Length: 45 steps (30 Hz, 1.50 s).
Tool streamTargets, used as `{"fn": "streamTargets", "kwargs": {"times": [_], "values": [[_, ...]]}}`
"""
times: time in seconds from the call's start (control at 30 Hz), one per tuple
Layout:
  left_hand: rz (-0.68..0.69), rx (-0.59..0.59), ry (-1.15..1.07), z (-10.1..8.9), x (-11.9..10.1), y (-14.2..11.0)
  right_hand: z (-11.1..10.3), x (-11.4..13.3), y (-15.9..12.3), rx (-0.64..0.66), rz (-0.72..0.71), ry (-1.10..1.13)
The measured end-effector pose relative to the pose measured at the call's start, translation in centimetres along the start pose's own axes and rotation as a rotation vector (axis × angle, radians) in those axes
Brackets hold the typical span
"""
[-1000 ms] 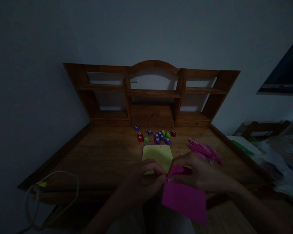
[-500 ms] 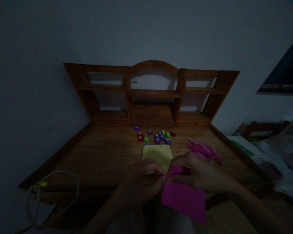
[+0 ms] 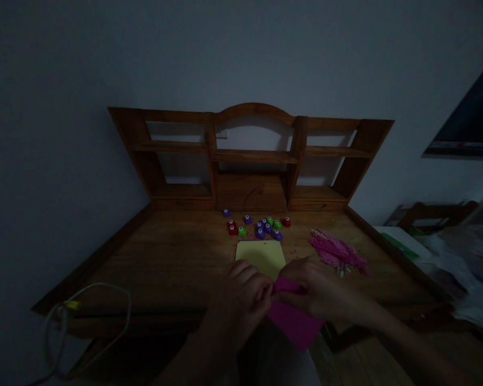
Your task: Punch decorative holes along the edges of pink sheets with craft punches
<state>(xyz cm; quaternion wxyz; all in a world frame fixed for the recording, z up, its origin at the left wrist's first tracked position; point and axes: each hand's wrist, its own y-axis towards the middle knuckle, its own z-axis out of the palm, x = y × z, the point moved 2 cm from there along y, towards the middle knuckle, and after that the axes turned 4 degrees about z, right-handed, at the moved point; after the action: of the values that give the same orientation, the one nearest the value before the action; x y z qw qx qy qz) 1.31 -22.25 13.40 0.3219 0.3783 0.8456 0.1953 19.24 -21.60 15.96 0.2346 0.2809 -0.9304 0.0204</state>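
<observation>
Between my two hands, just over the desk's front edge, is a sheet of magenta paper [image 3: 295, 324], folded or curled over at its top. My left hand [image 3: 247, 292] pinches its left end with closed fingers. My right hand [image 3: 312, 284] grips the folded upper part between thumb and fingers. Behind them a pale yellow paper pad [image 3: 261, 254] lies on the desk, its lower part hidden by my hands. Several small craft punches in purple, green and red stand beyond it, among them a purple punch [image 3: 260, 234] and a green punch [image 3: 241, 231].
To the right lies a heap of pink paper strips [image 3: 336, 251]. Tiny pink paper bits dot the wooden desk [image 3: 177, 257]. A wooden shelf unit [image 3: 251, 156] rises at the back. A white cable [image 3: 129, 305] loops at the front left. Plastic bags [image 3: 462, 268] sit at the far right.
The magenta sheet has turned and its loose lower part has swung left and up. My left fingers have curled in more tightly. The view has shifted slightly.
</observation>
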Motion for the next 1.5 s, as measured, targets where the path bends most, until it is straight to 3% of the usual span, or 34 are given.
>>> {"fn": "streamTargets", "kwargs": {"times": [0.17,0.3,0.37,0.43,0.57,0.63,0.73,0.87,0.97,1.07,1.2,1.3,1.4,1.5], "values": [[-0.009,-0.103,0.126,1.2,0.6,0.2,-0.2,0.3,0.0,-0.015,-0.023,0.057],[-0.194,-0.118,0.190,2.0,5.4,0.5,-0.4,0.6,-0.8,0.079,-0.067,0.191],[-0.276,-0.049,0.118,2.7,8.2,0.5,-0.6,-0.1,-1.1,0.061,0.030,0.253],[-0.307,-0.072,0.040,3.4,10.1,0.6,-0.6,-1.4,-1.3,0.048,0.180,0.361],[-0.267,-0.116,-0.174,5.4,10.6,3.0,-0.2,-4.2,-1.8,0.019,0.382,0.605],[-0.209,-0.090,-0.244,7.0,10.0,5.5,0.1,-5.6,-2.3,-0.041,0.448,0.671],[-0.075,0.040,-0.327,10.7,9.2,10.0,0.8,-7.7,-3.5,-0.185,0.521,0.721],[0.001,0.130,-0.229,16.5,8.9,15.1,1.6,-10.5,-5.7,-0.390,0.585,0.731],[0.055,0.147,-0.165,19.9,8.6,17.4,2.0,-12.1,-7.8,-0.532,0.647,0.760],[0.151,0.206,-0.122,21.9,8.3,18.6,2.5,-13.1,-9.9,-0.652,0.752,0.855],[0.294,0.231,-0.113,22.3,8.3,19.1,2.8,-13.7,-12.1,-0.862,0.917,0.882],[0.291,0.213,-0.108,21.4,8.8,18.9,2.9,-14.3,-13.3,-0.942,0.997,0.882],[0.242,0.168,-0.143,19.3,9.8,18.0,3.1,-15.1,-14.0,-0.968,1.029,0.917],[0.148,0.112,-0.249,15.7,11.0,16.1,3.1,-15.2,-13.6,-0.891,0.973,0.965]]}}
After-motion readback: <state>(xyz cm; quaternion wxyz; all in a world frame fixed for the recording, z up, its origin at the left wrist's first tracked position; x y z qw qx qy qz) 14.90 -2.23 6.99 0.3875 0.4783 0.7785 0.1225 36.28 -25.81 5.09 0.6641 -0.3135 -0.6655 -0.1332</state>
